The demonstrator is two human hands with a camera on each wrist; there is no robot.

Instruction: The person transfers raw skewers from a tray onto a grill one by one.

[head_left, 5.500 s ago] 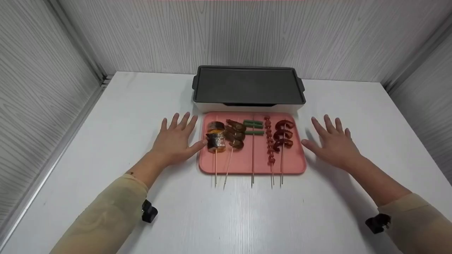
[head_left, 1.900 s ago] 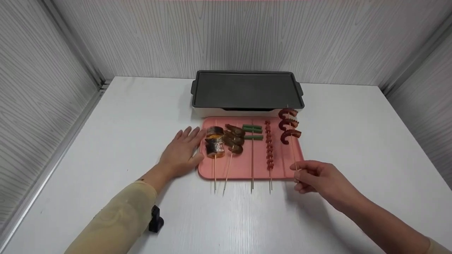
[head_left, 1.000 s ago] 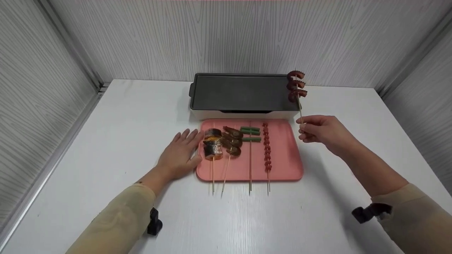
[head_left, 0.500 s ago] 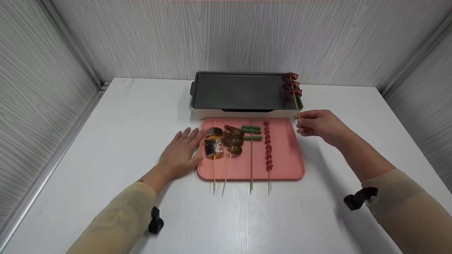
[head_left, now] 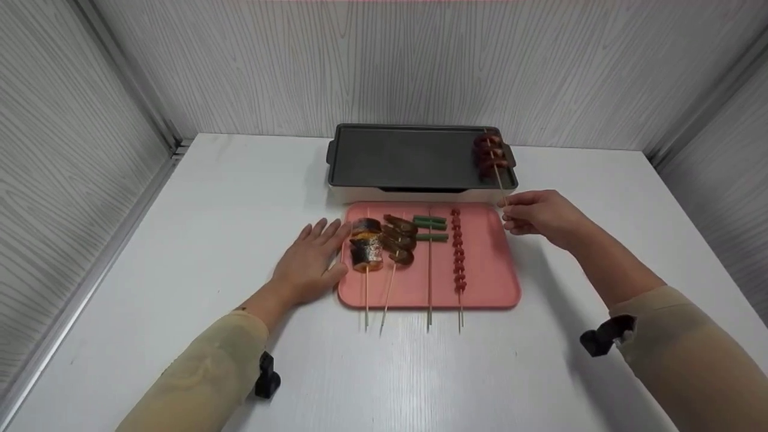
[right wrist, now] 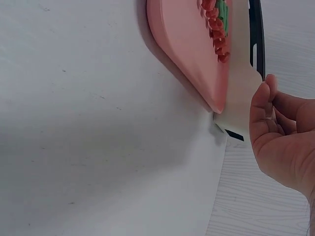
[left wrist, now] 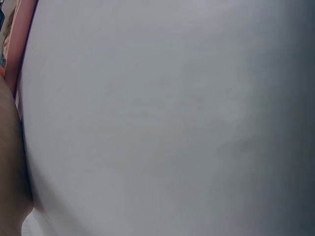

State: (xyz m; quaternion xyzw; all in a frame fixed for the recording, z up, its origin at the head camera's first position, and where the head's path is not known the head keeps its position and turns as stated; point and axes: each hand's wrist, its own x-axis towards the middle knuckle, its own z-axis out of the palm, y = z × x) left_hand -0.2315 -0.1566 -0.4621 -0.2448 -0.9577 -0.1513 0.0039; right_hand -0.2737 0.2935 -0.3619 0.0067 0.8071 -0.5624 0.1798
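Observation:
My right hand [head_left: 543,217] pinches the stick end of a skewer of dark red curled tentacle-like pieces [head_left: 491,153]. Those pieces lie over the right end of the black griddle plate [head_left: 408,157], and the stick slants down across its front rim. In the right wrist view the curled fingers [right wrist: 261,115] show beside the griddle's pale base, with the skewer out of sight. My left hand [head_left: 309,261] rests with spread fingers at the left edge of the pink tray [head_left: 489,291], fingertips and thumb at its rim. The left wrist view catches only part of that hand [left wrist: 10,162].
On the tray lie a fish-chunk skewer [head_left: 367,249], a brown shrimp-like skewer [head_left: 399,240], a green-stalk skewer [head_left: 431,225] and a skewer of small red pieces [head_left: 458,252]. Their sticks overhang its front edge. The griddle's pale base [head_left: 360,195] stands right behind the tray.
The right hand took the tentacle-like skewer from the tray's right side, lifted it over the griddle's right end, then moved it left and lower. The left hand came to the tray's edge and stayed.

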